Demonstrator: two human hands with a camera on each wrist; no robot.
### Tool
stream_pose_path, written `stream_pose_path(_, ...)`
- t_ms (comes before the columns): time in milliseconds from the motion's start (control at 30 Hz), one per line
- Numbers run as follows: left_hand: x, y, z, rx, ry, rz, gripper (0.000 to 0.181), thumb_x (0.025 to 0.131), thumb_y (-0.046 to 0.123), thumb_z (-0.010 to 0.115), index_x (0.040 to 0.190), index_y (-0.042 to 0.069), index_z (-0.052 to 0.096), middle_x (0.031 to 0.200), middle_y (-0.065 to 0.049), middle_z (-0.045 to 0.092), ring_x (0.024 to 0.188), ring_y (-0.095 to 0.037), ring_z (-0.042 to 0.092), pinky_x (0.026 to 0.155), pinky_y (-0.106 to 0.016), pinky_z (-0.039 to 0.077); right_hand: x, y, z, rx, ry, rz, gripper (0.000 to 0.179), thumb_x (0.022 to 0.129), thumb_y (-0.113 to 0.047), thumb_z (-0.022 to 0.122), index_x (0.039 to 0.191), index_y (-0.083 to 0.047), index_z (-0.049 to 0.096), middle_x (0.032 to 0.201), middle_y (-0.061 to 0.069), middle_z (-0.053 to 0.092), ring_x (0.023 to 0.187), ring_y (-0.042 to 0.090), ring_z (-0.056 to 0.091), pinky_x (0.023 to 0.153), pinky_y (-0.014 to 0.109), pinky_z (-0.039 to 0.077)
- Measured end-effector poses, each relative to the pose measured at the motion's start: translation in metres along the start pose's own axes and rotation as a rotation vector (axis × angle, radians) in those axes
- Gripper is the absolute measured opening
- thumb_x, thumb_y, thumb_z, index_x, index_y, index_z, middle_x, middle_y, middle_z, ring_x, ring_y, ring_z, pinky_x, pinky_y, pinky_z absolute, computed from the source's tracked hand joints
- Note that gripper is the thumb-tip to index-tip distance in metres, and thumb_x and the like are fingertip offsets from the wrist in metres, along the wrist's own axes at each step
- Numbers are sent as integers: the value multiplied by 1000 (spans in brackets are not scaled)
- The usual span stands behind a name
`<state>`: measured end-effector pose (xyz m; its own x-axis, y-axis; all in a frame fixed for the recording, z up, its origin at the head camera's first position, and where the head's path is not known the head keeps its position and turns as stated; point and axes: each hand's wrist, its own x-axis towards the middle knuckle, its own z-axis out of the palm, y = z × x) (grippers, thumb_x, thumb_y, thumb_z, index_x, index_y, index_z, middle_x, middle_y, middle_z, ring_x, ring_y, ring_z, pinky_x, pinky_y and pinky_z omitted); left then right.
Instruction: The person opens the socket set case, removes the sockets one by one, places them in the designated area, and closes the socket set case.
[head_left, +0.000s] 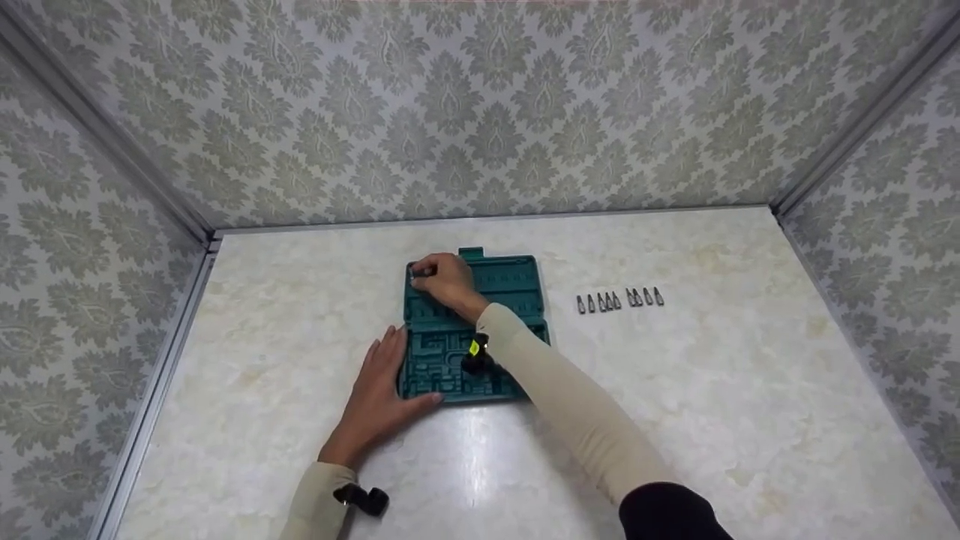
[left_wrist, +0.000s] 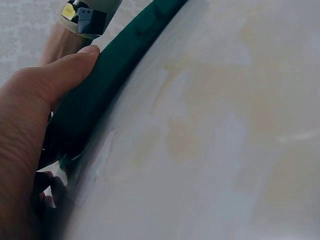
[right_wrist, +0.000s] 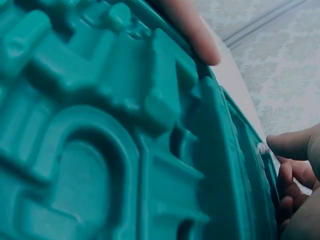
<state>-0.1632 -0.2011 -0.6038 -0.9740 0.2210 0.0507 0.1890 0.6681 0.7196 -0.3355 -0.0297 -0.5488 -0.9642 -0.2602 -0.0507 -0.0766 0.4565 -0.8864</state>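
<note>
A green plastic tool case point(head_left: 480, 396) lies open flat on the table, its molded tray toward me and its lid point(head_left: 510, 279) away. My left hand point(head_left: 379, 401) rests at the tray's near left corner, fingers stretched along the left side. Its thumb point(left_wrist: 82, 62) lies on the front edge. Reaching across the tray, my right hand point(head_left: 448, 279) is over the lid's far left corner. Between its thumb and fingers it pinches a small shiny metal bit point(right_wrist: 262, 148), mostly hidden by the fingertips. The tray's molded recesses point(right_wrist: 82, 180) show up close in the right wrist view.
Several small metal bits point(head_left: 607, 301) lie in a row on the marbled table point(head_left: 720, 390), right of the case. Patterned walls point(head_left: 487, 112) enclose the table at the back and both sides. My right forearm point(head_left: 577, 405) crosses over the tray's right part.
</note>
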Motion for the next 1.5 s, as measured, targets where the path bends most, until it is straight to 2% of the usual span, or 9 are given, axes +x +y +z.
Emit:
stream_pose_path(133,-2,1,0,3,8,6,128,85,68,86,178,14,16,185,-12,14,171,-37,7,136,-60,10,1,-1,8,-161,56,-26,20,103,-20,81,119,-10,86,114,2,81,109,19,69,116,43,47)
stream_pose_path(233,0,2,1,5,4,15,129,86,68,85,178,14,15,185,-12,13,171,-37,7,136,-60,10,0,-1,9,-181,103,-22,16,102,-20,82,115,-11,87,112,1,82,110,19,70,117,44,46)
stream_pose_path(300,1,5,1,4,0,12,129,85,69,85,178,14,15,185,-11,13,171,-36,6,136,-59,9,0,-1,6,-104,130,-14,15,103,-18,81,113,-10,87,111,2,82,105,18,71,110,41,52)
stream_pose_path(433,6,8,1,15,-9,-5,128,85,71,83,179,15,16,185,-12,14,171,-37,6,136,-60,9,-1,1,-8,155,140,-18,15,104,-12,78,115,-4,84,110,7,79,95,15,68,86,31,58)
stream_pose_path(567,8,9,1,24,-14,-13,128,85,72,83,179,16,16,185,-12,14,171,-38,6,136,-61,10,-6,8,-23,288,109,-68,17,104,-9,76,117,1,81,111,10,77,94,14,65,83,27,55)
stream_pose_path(1067,4,4,1,34,0,-26,128,85,73,83,179,17,15,185,-12,13,171,-38,5,136,-62,11,-39,24,-54,226,-24,-189,22,105,-14,78,120,2,79,117,10,77,106,22,71,93,37,60)
stream_pose_path(1267,2,4,1,39,7,-21,128,85,73,82,179,16,16,184,-13,14,170,-38,6,136,-61,11,-54,28,-64,182,-53,-189,27,106,-17,77,124,3,77,117,8,78,102,31,72,82,32,59)
stream_pose_path(1367,2,3,1,37,13,-7,128,85,71,84,178,14,17,184,-14,16,171,-36,8,136,-58,10,-60,29,-68,159,-54,-198,27,106,-18,77,124,3,77,117,7,78,100,29,72,79,31,59)
stream_pose_path(1500,2,3,1,35,13,8,127,86,69,84,178,12,18,184,-14,17,171,-35,9,137,-56,10,-67,31,-73,142,-44,-221,25,104,-16,79,121,3,78,116,8,79,103,21,72,86,32,58)
